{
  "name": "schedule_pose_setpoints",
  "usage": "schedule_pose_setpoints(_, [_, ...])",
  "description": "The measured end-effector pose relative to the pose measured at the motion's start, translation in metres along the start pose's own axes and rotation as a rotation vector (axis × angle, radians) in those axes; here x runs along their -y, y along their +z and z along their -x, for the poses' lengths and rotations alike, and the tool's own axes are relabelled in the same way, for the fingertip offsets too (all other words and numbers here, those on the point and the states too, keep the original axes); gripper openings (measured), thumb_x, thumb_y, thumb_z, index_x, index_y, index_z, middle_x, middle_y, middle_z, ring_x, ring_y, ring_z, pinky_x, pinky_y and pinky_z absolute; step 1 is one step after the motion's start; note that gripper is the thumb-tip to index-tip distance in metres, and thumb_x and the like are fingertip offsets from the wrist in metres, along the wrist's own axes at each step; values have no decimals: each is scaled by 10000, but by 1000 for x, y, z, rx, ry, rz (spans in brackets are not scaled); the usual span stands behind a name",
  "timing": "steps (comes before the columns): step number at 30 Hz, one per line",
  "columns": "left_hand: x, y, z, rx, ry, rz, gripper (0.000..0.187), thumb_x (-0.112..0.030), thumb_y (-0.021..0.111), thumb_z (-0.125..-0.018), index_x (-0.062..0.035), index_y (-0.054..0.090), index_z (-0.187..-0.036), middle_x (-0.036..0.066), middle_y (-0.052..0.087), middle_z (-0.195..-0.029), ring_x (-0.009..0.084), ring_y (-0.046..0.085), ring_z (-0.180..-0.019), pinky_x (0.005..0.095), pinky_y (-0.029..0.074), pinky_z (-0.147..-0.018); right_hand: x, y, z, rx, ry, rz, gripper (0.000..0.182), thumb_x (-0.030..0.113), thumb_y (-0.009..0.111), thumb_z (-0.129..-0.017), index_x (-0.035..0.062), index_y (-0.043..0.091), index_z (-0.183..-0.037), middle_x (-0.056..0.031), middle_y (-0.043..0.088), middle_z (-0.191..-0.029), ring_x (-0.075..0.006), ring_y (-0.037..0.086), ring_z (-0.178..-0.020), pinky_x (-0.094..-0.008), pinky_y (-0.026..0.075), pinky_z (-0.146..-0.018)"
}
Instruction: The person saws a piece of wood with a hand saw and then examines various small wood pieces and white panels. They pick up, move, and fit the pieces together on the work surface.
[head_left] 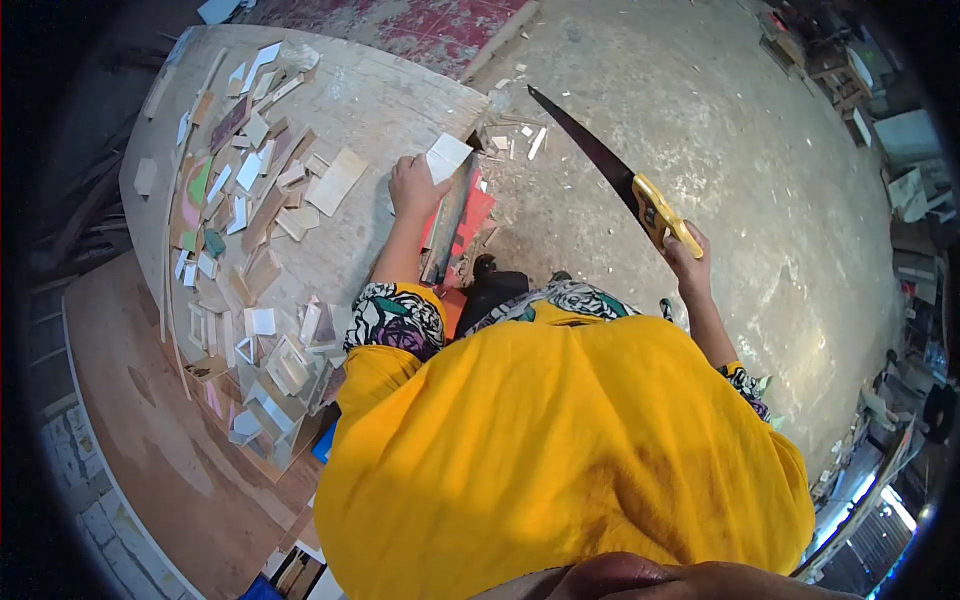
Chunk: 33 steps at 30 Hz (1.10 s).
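Observation:
My left hand is closed on a small pale board at the right edge of the worktable. Its thumb lies against the board, while the other fingers are partly hidden. In my right hand is a handsaw, gripped by its yellow handle. The dark saw blade points up and to the left over the floor, apart from the board. A square pale wood piece lies on the table to the left of my left hand.
Many wood offcuts cover the left of the worktable. Small box-like frames lie nearer me. Red pieces are under the table's right edge. Scraps dot the concrete floor, and clutter lines the far right.

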<state>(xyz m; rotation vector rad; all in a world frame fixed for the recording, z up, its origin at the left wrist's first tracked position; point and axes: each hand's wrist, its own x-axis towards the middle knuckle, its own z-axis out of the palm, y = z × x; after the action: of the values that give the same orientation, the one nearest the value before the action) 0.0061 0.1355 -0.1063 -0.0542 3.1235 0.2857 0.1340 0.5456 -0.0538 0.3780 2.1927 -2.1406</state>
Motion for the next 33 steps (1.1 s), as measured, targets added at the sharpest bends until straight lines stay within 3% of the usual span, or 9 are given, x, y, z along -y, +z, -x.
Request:
schedule_pose_setpoints(19, [34, -3, -54, 61, -35, -132, 539, -326, 738, -659, -19, 542, -1055, 182, 515, -1114, 341, 476, -1063, 426, 408, -904, -3, 14, 32, -9, -22, 96, 121, 143, 603, -754, 58, 525, -718, 38, 434, -596, -43, 406, -514, -210, 318, -463])
schedule_pose_setpoints(25, [36, 15, -46, 23, -94, -73, 604, -306, 716, -682, -22, 487, -1163, 169, 449, -1191, 341, 419, -1121, 430, 376, -929, 2, 45, 23, 101, -44, 68, 130, 136, 608, -764, 48, 523, -718, 41, 435, -619, -45, 397, -572, -212, 314, -511])
schedule_pose_setpoints(27, [38, 24, -41, -129, -12, -87, 642, -313, 677, -715, -21, 441, -1236, 175, 388, -1247, 343, 369, -1166, 459, 351, -941, 5, 59, 17, 137, -41, 57, 131, 138, 607, -768, 46, 524, -725, 40, 437, -624, -46, 396, -583, -214, 316, -518])
schedule_pose_setpoints(33, [23, 25, -29, -207, -53, 14, 623, -329, 591, -773, -9, 394, -1271, 165, 361, -1281, 348, 344, -1193, 491, 291, -963, -13, 102, -5, 219, -43, 74, 195, 166, 651, -788, 37, 517, -733, 33, 428, -646, -59, 405, -625, -224, 334, -551])
